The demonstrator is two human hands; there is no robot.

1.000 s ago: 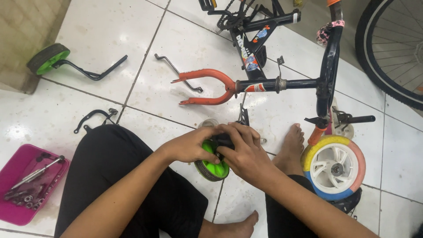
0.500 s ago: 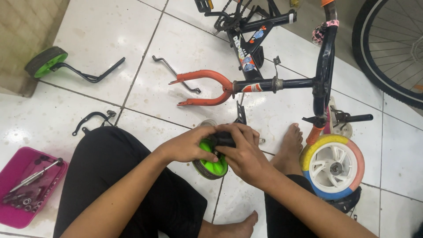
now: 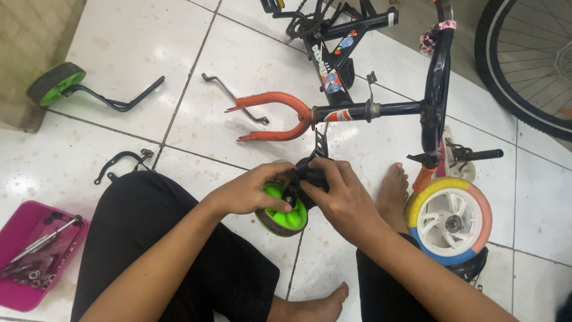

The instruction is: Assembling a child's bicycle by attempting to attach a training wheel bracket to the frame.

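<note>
- The left hand [image 3: 247,192] curls around a small training wheel [image 3: 283,210], its fingers closed over the smooth, bright green plastic hub, which is ringed by a dark rubber tyre.
- The right hand [image 3: 339,194] closes its fingers around a black metal bracket [image 3: 310,170] at the wheel's top edge; the thumbs of both hands meet near the hub's small metal centre.
- The wheel is held on edge just above the floor [image 3: 137,42], between the person's black-clothed knees.
- The floor is glossy white tile with dark grout lines.
- Just beyond the hands lies a small bicycle frame [image 3: 381,110], its black tubing joined to a curved orange fork [image 3: 280,113] of painted metal.
- To the right stands a white plastic wheel [image 3: 450,220] with a tyre banded in yellow, pink and blue, close to a bare foot [image 3: 393,188].
- At far left lies a second green training wheel [image 3: 56,83] on a bent black arm.
- A magenta plastic tray [image 3: 24,298] at lower left holds slim metal tools.
- A curved black bracket [image 3: 119,162] rests on the tiles near the left knee.
</note>
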